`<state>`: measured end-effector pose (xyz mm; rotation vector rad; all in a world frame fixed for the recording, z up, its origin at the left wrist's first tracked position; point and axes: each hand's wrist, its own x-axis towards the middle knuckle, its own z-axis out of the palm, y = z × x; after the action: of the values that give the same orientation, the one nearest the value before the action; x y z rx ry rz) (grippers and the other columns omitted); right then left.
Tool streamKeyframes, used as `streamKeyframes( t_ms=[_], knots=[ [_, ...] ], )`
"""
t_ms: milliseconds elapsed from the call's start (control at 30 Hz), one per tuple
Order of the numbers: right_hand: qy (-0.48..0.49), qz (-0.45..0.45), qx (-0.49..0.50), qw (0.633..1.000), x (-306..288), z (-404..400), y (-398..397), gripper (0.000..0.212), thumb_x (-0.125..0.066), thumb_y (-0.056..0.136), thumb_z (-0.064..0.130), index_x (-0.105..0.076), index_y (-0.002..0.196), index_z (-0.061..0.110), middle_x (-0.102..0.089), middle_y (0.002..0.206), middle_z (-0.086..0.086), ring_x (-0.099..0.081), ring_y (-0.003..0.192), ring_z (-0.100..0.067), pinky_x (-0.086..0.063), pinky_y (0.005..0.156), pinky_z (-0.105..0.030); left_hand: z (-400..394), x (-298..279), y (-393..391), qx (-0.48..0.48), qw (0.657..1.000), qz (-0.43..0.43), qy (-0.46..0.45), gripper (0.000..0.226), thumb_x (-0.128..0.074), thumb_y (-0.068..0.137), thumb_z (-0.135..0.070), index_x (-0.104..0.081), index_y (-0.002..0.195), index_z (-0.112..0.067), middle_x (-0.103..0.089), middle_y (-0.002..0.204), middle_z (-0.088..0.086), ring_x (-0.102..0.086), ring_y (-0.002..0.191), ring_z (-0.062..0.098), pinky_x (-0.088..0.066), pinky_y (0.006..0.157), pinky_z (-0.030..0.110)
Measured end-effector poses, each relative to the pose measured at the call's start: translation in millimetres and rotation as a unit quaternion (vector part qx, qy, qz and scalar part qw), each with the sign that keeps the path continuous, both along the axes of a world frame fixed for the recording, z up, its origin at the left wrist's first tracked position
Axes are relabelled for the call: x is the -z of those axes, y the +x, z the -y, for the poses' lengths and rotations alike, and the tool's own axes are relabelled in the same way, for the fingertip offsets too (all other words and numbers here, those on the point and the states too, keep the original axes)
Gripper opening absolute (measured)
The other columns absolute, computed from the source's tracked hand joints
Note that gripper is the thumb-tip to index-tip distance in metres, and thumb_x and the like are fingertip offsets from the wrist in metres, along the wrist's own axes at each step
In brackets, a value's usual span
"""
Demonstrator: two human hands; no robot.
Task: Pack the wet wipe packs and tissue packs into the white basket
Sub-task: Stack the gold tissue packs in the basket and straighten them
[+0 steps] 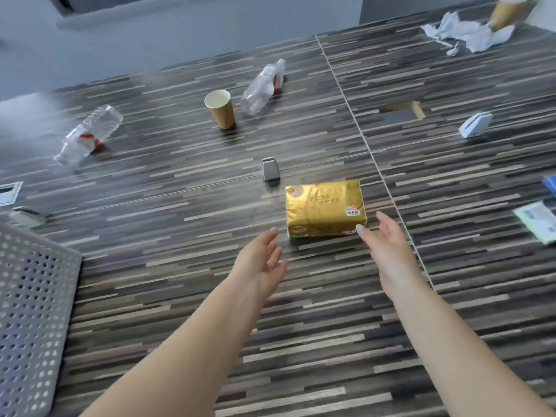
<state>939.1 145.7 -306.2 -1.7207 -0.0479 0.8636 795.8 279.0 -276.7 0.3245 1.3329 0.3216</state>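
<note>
Gold tissue pack (326,208): lying flat at frame centre, long axis running left-right, Chinese lettering blurred. Left hand (261,257) and right hand (386,243) flanking it, fingers spreading open, gripping nothing.

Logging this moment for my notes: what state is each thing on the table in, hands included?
Gold tissue pack: flat on table, ungripped.
Left hand: open.
Right hand: open.
White basket: interior hidden.
Paper cup: upright.
Two plastic bottles: on their sides.

The desk (180,296) carries one gold tissue pack (325,207) and one paper cup (221,108). Two plastic bottles (90,133) (264,85) lie there. One white basket (33,311) sits at the left edge.
</note>
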Motion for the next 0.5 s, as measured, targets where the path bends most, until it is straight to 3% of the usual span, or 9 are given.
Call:
streamKeyframes(
  t_ms=[67, 167, 200, 267, 333, 433, 500],
  knots=[
    [-0.021, 0.011, 0.004, 1.000, 7.9, -8.6, 13.7, 0.068, -0.063, 0.089, 0.026, -0.028, 0.148, 0.029, -0.027, 0.157, -0.003, -0.031, 0.141, -0.021, -0.029, 0.110, -0.043, -9.4, 4.9, 19.4, 0.016, 1.000, -0.007, 0.020, 0.037, -0.061, 0.090, -0.012, -0.057, 0.128, -0.011, -0.051, 0.140, 0.008, -0.050, 0.128, 0.019, -0.041, 0.102, 0.038],
    [-0.052, 0.032, -0.009, 0.998, 18.4, -25.5, 34.5, 0.073, -0.064, 0.088, 0.032, -0.025, 0.150, 0.027, -0.026, 0.158, -0.002, -0.029, 0.142, -0.023, -0.029, 0.112, -0.047, -24.5, 13.2, 43.7, 0.076, 0.993, -0.020, 0.092, 0.047, -0.061, 0.091, -0.014, -0.048, 0.136, -0.012, -0.055, 0.132, 0.007, -0.060, 0.105, 0.013, -0.049, 0.082, 0.028],
    [-0.062, 0.035, -0.015, 0.997, 24.0, -32.6, 41.6, 0.074, -0.064, 0.088, 0.033, -0.024, 0.150, 0.027, -0.026, 0.158, -0.002, -0.029, 0.142, -0.024, -0.029, 0.113, -0.048, -30.1, 20.2, 52.4, 0.120, 0.984, -0.037, 0.126, 0.054, -0.061, 0.091, -0.017, -0.042, 0.141, -0.014, -0.053, 0.136, 0.007, -0.059, 0.106, 0.014, -0.048, 0.083, 0.027],
    [-0.069, 0.037, -0.026, 0.997, 30.3, -41.3, 48.7, 0.075, -0.063, 0.088, 0.033, -0.022, 0.150, 0.028, -0.025, 0.158, 0.000, -0.028, 0.143, -0.024, -0.030, 0.113, -0.051, -36.1, 34.3, 62.4, 0.209, 0.956, -0.070, 0.195, 0.071, -0.064, 0.089, -0.023, -0.027, 0.149, -0.018, -0.042, 0.147, 0.005, -0.050, 0.125, 0.021, -0.040, 0.101, 0.034],
    [-0.074, 0.031, -0.036, 0.996, 39.9, -49.1, 56.1, 0.076, -0.063, 0.088, 0.032, -0.021, 0.151, 0.027, -0.026, 0.158, 0.000, -0.029, 0.142, -0.024, -0.031, 0.112, -0.051, -43.1, 47.4, 73.1, 0.262, 0.935, -0.089, 0.222, 0.081, -0.068, 0.085, -0.029, -0.023, 0.151, -0.020, -0.041, 0.146, 0.001, -0.046, 0.130, 0.025, -0.034, 0.106, 0.035],
    [-0.079, 0.017, -0.058, 0.995, 47.3, -53.9, 55.6, 0.071, -0.063, 0.088, 0.033, -0.028, 0.149, 0.025, -0.038, 0.151, 0.000, -0.040, 0.135, -0.022, -0.036, 0.108, -0.044, -48.4, 62.7, 76.9, 0.305, 0.926, -0.078, 0.209, 0.060, -0.069, 0.080, -0.032, -0.046, 0.134, -0.019, -0.060, 0.130, 0.001, -0.057, 0.116, 0.022, -0.041, 0.104, 0.040],
    [-0.071, 0.015, -0.075, 0.995, 50.0, -55.3, 51.6, 0.052, -0.061, 0.089, 0.032, -0.043, 0.139, 0.027, -0.054, 0.132, 0.004, -0.050, 0.119, -0.017, -0.040, 0.094, -0.036, -47.7, 65.7, 75.2, 0.330, 0.919, -0.072, 0.201, 0.039, -0.065, 0.086, -0.030, -0.055, 0.123, -0.021, -0.066, 0.119, -0.001, -0.059, 0.109, 0.019, -0.043, 0.092, 0.034]
  ],
)
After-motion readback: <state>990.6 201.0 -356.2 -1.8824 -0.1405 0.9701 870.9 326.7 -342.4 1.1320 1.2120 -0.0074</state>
